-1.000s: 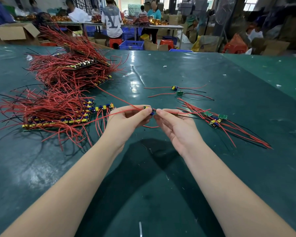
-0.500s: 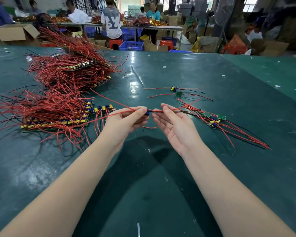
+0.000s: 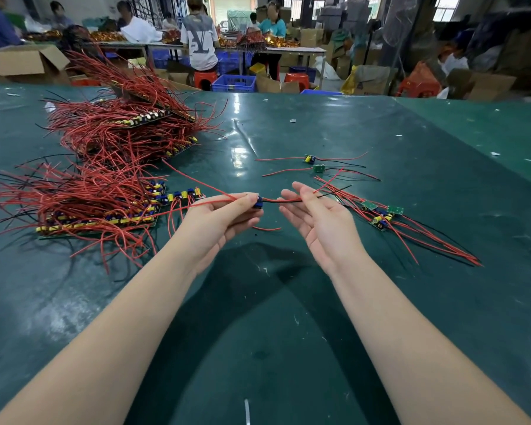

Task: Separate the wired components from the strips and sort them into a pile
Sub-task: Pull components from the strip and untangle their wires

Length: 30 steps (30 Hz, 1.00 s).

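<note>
On the far left of the green table (image 3: pixel 288 332), strips of small circuit boards (image 3: pixel 98 220) lie under a tangle of red wires, with a second heap of wired strips (image 3: pixel 129 130) behind them. A short strip section (image 3: pixel 183 195) sits just beside the near stack. The left hand (image 3: pixel 218 222) is raised above the table, its thumb and fingers curled and pinching a small blue wired component (image 3: pixel 257 203) at the fingertips; a red wire runs from it back toward the strips. The component's red and black leads stretch rightward across the gap to the right hand (image 3: pixel 316 216), which is palm up with fingers mostly straight and relaxed, the leads lying across its fingers; whether it actually pinches them cannot be told. The two hands are apart, joined only by those leads. To the right, a pile of separated components (image 3: pixel 380 214) rests on the table with wires fanning outward. Farther back lie two loose wired boards (image 3: pixel 314 164).
</note>
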Motion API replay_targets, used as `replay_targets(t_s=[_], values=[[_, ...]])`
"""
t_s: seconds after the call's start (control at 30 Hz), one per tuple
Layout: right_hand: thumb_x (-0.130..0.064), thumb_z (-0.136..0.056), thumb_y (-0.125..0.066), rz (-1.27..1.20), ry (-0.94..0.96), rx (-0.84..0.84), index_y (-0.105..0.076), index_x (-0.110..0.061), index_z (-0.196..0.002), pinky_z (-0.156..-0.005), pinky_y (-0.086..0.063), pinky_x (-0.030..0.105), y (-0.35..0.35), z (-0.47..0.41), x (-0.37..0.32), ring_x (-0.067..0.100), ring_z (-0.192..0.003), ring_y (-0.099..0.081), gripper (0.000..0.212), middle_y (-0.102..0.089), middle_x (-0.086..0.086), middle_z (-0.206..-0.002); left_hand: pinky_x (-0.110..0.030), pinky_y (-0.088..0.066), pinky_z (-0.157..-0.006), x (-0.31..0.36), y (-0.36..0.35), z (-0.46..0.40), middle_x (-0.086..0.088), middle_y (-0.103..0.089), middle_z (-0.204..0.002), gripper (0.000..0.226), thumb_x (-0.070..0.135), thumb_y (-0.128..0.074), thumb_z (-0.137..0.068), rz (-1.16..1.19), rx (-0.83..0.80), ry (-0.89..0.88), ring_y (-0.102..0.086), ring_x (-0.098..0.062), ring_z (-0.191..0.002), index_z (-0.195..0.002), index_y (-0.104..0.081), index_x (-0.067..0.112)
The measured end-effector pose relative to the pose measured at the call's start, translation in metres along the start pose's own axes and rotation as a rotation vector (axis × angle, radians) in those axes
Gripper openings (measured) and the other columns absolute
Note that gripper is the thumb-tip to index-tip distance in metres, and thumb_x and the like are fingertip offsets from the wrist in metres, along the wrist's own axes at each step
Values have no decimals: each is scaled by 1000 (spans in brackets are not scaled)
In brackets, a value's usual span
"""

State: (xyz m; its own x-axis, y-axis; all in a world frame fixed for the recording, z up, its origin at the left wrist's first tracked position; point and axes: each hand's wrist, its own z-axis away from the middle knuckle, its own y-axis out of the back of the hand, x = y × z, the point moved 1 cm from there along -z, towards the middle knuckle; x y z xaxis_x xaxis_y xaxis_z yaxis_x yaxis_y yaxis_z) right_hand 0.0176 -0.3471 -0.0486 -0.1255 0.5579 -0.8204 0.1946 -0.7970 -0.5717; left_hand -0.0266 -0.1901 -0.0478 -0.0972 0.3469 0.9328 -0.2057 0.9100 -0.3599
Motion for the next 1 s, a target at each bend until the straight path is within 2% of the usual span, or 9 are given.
replay_targets(t_s=[0.17,0.37,0.53,0.7,0.8,0.9,1.0], values=[[3,-89,-61,15,27,24,-68,-3,-88,-73,-57,22,8,-5,-10,15,-74,-69,10,-72,7,-82,-22,-58,-71,4,7,-2,-6,-74,-75,7,7,-63,-89,29,48,46,-72,-14,-75,-88,-69,3],[13,-83,-61,38,-28,-49,-67,1,-81,-72,-56,19,13,-8,-15,14,-75,-72,13,-74,8,-77,-21,-57,-65,7,13,-4,-7,-73,-73,7,6,-62,-89,130,94,86,-72,-15,-72,-86,-67,2],[7,-85,-62,-17,-24,-43,-77,-6,-67,-68,-56,17,13,-8,-19,20,-74,-73,27,-74,9,-76,-20,-57,-62,8,14,-5,-9,-73,-73,8,8,-65,-87,167,112,119,-73,-14,-72,-82,-68,3],[2,-85,-67,-134,-84,63,-77,-6,-64,-62,-56,16,17,-7,-20,18,-70,-73,24,-74,9,-75,-19,-57,-64,6,7,-2,-6,-73,-75,25,9,-62,-88,107,20,109,-72,-14,-73,-67,-77,9],[0,-84,-68,-252,-155,103,-76,-4,-62,-58,-55,16,17,-7,-20,17,-70,-73,23,-74,10,-74,-19,-57,-66,6,4,0,-6,-74,-76,23,10,-64,-85,106,-9,86,-73,-14,-75,-68,-78,12],[-7,-89,-65,-178,-125,75,-77,-5,-65,-61,-56,17,17,-7,-20,17,-73,-74,27,-74,9,-77,-21,-58,-68,8,7,-1,-7,-74,-79,17,8,-65,-86,103,14,64,-73,-16,-77,-74,-77,8],[-10,-94,-60,-187,-98,90,-71,-1,-79,-61,-56,18,17,-8,-22,19,-73,-73,21,-74,10,-77,-21,-58,-69,6,8,-1,-8,-74,-80,11,8,-65,-86,75,11,58,-73,-16,-78,-80,-74,7]])
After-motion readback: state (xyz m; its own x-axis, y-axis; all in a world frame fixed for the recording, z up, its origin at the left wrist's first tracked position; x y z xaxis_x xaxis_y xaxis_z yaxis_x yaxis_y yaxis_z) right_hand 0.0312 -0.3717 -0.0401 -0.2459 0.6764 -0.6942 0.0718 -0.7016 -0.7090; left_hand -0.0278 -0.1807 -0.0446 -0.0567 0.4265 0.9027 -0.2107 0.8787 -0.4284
